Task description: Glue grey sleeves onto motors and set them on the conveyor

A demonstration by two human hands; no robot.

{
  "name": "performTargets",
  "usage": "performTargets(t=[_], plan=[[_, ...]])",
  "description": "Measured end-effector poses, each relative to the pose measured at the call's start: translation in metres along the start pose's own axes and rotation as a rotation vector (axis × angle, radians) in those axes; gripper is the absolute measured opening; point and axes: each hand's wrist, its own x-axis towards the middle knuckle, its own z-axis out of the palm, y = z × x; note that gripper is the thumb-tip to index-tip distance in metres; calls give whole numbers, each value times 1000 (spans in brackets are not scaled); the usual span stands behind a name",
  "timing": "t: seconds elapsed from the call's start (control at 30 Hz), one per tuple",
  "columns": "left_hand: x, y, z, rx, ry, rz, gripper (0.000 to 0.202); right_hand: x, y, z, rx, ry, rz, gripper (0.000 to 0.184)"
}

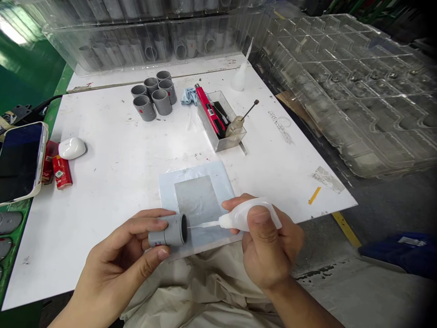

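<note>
My left hand grips a short grey pipe coupling lying sideways, its open end facing right. My right hand is wrapped round a translucent squeeze bottle; its thin nozzle points left into the coupling's mouth. Both are held over a pale square mat at the near edge of the white table. Several more grey couplings stand upright at the back of the table.
A clear box holds a red tool and a small bottle with a brush. A phone, red packets and a white earbud case lie at left. Clear plastic trays are stacked at right and behind.
</note>
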Motion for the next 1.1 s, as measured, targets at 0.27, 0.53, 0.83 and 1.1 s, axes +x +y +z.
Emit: performTargets(t=[0.27, 0.53, 0.83, 1.1], plan=[[-3, 11, 12, -27, 140, -100, 20, 4, -4, -2, 4, -19, 54, 39], [-5, 7, 12, 170, 164, 15, 26, 12, -10, -1, 53, 69, 91, 45], [-4, 1, 8, 133, 135, 26, 26, 2, -16, 0, 36, -75, 61, 35], [-2, 5, 15, 95, 190, -42, 17, 7, -4, 4, -30, -72, 60, 35]])
